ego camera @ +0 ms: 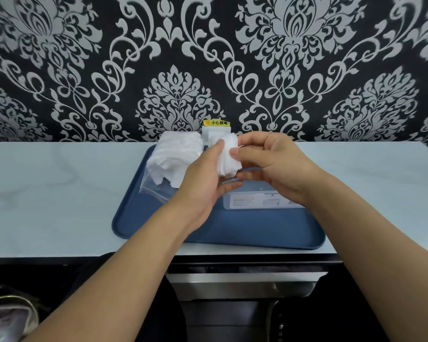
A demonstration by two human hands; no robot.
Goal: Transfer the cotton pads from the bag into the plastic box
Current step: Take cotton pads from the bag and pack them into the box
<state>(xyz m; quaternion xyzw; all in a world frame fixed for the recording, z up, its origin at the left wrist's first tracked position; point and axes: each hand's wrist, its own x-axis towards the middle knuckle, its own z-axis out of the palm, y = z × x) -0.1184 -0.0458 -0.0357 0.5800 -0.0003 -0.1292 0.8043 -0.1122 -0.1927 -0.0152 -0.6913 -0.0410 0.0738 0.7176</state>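
Cotton pads (pixel 227 157), a small loose stack, are being held above the blue tray (pixel 232 228), pinched between the left hand (pixel 203 186) and right hand (pixel 272 164).

More are lying in the open clear bag (pixel 168 166) at left; the plastic box (pixel 262 201), seemingly under the right wrist, is largely hidden. Unevenly squeezed, the stack risks fanning apart and spilling onto the tray.

One tray (pixel 158 233), one bag (pixel 158 188), two hands (pixel 203 183).
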